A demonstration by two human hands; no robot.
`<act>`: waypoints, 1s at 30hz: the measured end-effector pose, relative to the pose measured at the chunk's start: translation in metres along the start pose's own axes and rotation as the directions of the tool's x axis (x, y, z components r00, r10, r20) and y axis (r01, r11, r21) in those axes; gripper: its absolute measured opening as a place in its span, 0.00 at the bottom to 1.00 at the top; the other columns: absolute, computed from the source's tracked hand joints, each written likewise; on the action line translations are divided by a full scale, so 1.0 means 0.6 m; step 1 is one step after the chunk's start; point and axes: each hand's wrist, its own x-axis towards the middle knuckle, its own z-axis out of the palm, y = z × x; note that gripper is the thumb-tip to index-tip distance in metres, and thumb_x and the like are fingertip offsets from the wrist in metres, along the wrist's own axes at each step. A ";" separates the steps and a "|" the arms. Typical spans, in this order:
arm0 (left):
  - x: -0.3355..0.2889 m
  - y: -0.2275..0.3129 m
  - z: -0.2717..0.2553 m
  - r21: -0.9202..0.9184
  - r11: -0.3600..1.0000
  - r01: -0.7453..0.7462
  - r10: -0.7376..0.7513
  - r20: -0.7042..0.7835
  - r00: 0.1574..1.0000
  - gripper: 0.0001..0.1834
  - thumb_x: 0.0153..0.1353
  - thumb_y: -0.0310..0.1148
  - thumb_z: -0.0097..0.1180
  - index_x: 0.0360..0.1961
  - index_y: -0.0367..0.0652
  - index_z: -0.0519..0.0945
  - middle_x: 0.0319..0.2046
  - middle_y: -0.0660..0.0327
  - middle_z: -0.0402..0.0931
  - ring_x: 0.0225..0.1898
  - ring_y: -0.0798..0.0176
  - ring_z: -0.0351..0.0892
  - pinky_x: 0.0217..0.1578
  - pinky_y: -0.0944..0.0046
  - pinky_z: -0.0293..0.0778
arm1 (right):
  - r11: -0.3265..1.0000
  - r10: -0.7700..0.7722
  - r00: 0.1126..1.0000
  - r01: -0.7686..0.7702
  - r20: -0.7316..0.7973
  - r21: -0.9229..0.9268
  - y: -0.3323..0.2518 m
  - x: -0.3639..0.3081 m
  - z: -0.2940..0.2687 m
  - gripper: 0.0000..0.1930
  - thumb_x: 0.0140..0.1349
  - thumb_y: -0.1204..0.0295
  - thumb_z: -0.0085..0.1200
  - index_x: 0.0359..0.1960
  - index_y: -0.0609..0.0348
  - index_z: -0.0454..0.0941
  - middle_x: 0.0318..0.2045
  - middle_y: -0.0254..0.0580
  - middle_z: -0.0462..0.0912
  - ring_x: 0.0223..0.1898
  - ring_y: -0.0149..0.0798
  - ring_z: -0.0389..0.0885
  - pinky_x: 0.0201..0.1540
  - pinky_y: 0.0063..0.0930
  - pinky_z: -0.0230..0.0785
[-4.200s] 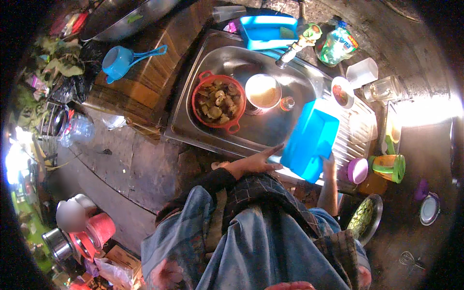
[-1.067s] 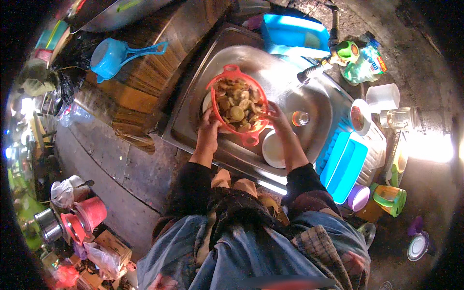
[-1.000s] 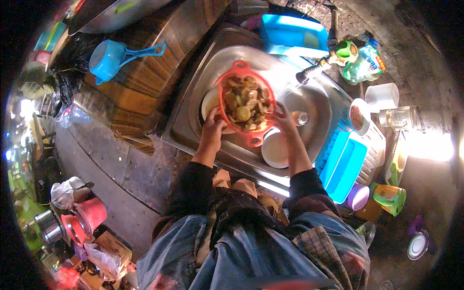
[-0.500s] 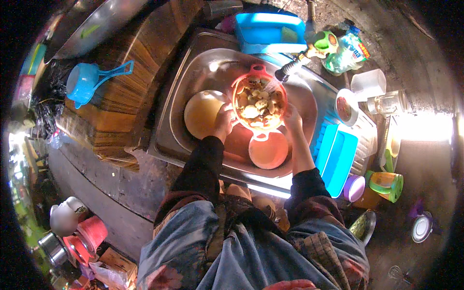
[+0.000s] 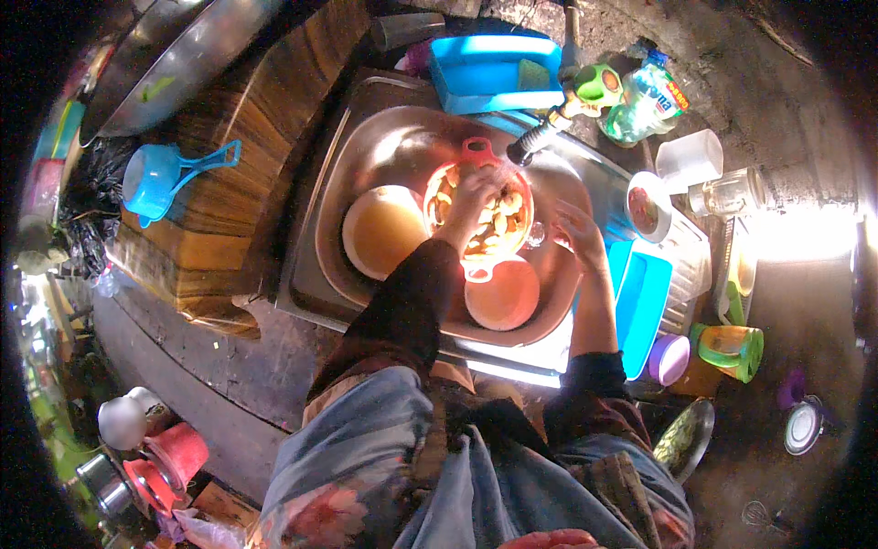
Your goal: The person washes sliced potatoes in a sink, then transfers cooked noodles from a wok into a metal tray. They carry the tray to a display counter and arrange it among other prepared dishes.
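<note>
A red-rimmed colander (image 5: 477, 146) with two loop handles rests in the metal sink (image 5: 366, 146), full of pale sliced pieces (image 5: 501, 222), possibly potato or mushroom. Over these pieces lies my left hand (image 5: 471, 203), fingers stretched out and touching them; glare blurs the fingertips. My right hand (image 5: 582, 234) is off the colander, at the sink's right side, fingers apart and holding nothing. Water comes from the black faucet nozzle (image 5: 529, 148) at the colander's far edge. A pale yellowish bowl (image 5: 377, 229) stands to the left, and a pinkish bowl (image 5: 501, 297) is nearer me, below the colander's handle.
Behind the sink sit a blue tub (image 5: 498, 78) and a green plastic bottle (image 5: 640, 108). Along the right are a small white bowl (image 5: 647, 203), a glass jar (image 5: 727, 194) and a blue tray (image 5: 640, 306). A blue dipper (image 5: 154, 183) lies on the wooden counter (image 5: 215, 242).
Both hands have let go of the colander's sides. The left has moved onto the pieces inside; the right has drawn away to the right and opened. The view has shifted slightly.
</note>
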 end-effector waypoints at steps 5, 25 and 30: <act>0.091 -0.054 0.074 -0.566 0.718 0.405 -0.359 0.197 0.912 0.08 0.51 0.28 0.57 0.33 0.42 0.72 0.25 0.60 0.72 0.25 0.66 0.73 0.26 0.65 0.72 | 0.991 0.024 0.998 -0.017 -0.053 0.130 -0.027 0.009 0.025 0.22 0.58 0.64 0.50 0.53 0.59 0.65 0.44 0.41 0.72 0.40 0.35 0.74 0.40 0.26 0.70; -0.248 -0.026 -0.079 -0.090 0.867 0.489 -0.486 -0.365 0.794 0.28 0.52 0.23 0.41 0.57 0.45 0.57 0.48 0.55 0.63 0.48 0.62 0.65 0.51 0.62 0.63 | 0.155 -0.523 0.773 0.501 0.360 -0.851 0.136 0.277 0.130 0.13 0.56 0.75 0.41 0.43 0.56 0.72 0.34 0.41 0.79 0.33 0.37 0.78 0.34 0.29 0.71; -0.250 0.014 -0.067 -0.494 0.777 0.391 -0.476 -0.054 0.877 0.35 0.52 0.24 0.44 0.63 0.49 0.50 0.49 0.56 0.62 0.48 0.63 0.65 0.53 0.61 0.62 | -0.238 -0.391 0.791 0.407 0.471 -0.882 0.142 0.257 0.116 0.16 0.54 0.72 0.41 0.45 0.53 0.72 0.35 0.44 0.79 0.33 0.46 0.78 0.35 0.36 0.72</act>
